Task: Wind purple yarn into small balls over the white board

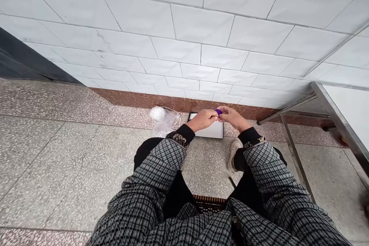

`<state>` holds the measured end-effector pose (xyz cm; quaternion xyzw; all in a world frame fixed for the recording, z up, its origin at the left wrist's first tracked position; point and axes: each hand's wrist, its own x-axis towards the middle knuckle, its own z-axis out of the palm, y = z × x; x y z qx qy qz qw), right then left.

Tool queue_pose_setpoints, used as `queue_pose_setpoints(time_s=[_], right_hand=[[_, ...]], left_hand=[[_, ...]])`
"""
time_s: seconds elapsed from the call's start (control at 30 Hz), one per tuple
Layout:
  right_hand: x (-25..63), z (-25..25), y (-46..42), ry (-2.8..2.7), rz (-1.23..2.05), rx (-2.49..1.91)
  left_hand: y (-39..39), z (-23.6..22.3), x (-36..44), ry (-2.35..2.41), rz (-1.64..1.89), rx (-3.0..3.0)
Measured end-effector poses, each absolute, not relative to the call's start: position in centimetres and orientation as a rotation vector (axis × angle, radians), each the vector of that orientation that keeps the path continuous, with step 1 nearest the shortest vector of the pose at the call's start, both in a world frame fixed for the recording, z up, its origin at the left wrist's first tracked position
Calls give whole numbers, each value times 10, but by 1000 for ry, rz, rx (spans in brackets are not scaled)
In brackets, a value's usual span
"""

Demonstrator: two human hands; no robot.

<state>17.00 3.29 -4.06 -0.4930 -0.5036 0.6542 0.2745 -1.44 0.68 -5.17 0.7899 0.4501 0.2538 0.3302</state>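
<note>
Between my two hands is a small purple piece [218, 112], soft-looking like yarn work, too small to make out its exact kind. My left hand [204, 119] is closed, its fingertips pinched at the left side of the piece. My right hand [232, 117] has its fingers curled around the right side of it. Both hands hover over a white shallow box [211, 130] with a dark rim, lying on the floor by the wall. Left of the box, a ball of white yarn [157, 113] sits by a crumpled clear plastic bag [165, 125], with a loose strand curling around it.
A white tiled wall [184, 54] with a reddish-brown base strip stands in front of me. At the right is a metal-framed table [340, 119] with slanting legs. A dark panel [25, 61] stands at the left. My light shoe [234, 153] rests on the speckled floor [86, 161].
</note>
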Motion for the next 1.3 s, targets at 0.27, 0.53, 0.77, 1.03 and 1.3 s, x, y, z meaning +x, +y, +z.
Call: queue_pose_setpoints(time_s=[0.27,0.53,0.77,1.03,1.3], right_hand=[[174,-39,31,-1625,1843,-1289],[173,-26,23,-1066,1863,-963],[171,-43,29,-1311,1564,-1353],[176,-25,14,-1557,1981,-1131],[170,-27,19,-1012,1734,-955]], left_hand=[[13,-51,-25,1282,800,2035],[7,-56,-11,1316,681,1887],[2,-51,-14,1161,688,2089],[11,-39,-31,1235,830,1995],[7,-43,-18,1177,698,1906]])
